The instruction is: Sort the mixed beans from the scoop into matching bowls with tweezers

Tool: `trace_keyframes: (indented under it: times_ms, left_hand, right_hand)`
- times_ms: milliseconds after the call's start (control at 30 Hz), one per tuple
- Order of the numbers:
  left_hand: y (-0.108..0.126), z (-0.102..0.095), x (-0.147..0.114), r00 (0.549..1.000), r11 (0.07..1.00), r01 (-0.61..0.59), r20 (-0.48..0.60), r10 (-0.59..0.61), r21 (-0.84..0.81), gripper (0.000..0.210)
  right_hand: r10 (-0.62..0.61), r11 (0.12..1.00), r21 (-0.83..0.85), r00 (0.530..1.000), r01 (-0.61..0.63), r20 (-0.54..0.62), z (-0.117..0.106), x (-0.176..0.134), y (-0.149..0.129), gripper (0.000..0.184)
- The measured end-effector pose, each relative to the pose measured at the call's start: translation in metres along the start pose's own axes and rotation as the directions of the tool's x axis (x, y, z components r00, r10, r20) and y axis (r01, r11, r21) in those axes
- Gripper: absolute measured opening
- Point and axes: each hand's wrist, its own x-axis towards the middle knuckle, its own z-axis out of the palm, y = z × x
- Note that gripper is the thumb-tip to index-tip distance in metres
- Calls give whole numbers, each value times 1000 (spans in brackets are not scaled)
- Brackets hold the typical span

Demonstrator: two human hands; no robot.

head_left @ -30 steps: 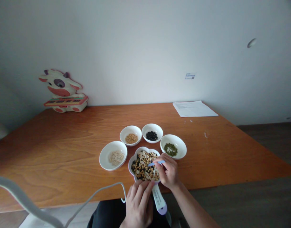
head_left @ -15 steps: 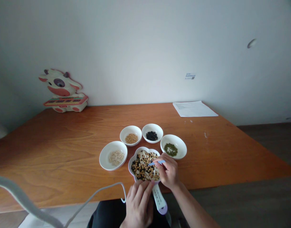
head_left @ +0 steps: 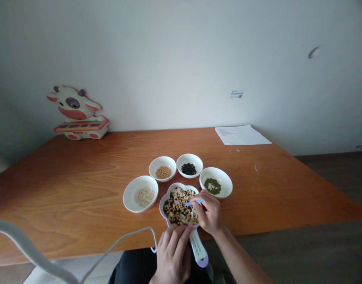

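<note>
My right hand is closed in a pinch around light-blue tweezers, whose tip reaches into a flower-shaped pan. That white and lilac pan holds a mix of yellow beans, pale flat seeds and black and green beans. At its near rim is my left hand, fingers together and gripping the edge; its thumb is mostly hidden. The pan's handle sticks out over the table edge between my hands. Whether the tweezers grasp a seed is too small to tell.
Around the pan stand several white bowls: pale seeds, yellow beans, black beans and green beans. A cow toy keyboard and papers lie by the wall. A white cable curves at the front left.
The tweezers' tip has shifted very slightly left within the pan. Both hands and the bowls stay practically in place.
</note>
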Motion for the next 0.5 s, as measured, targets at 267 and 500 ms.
trace_keyframes:
  times_ms: [267,500]
  left_hand:
    - [-2,4,-3,1000,1000,-3,-9,3,-10,47]
    - [-2,5,-3,1000,1000,0,-18,0,-6,47]
  right_hand:
    - [-7,1000,5,1000,7,-8,0,0,-1,16]
    - [-5,1000,5,1000,5,5,1,-1,1,16]
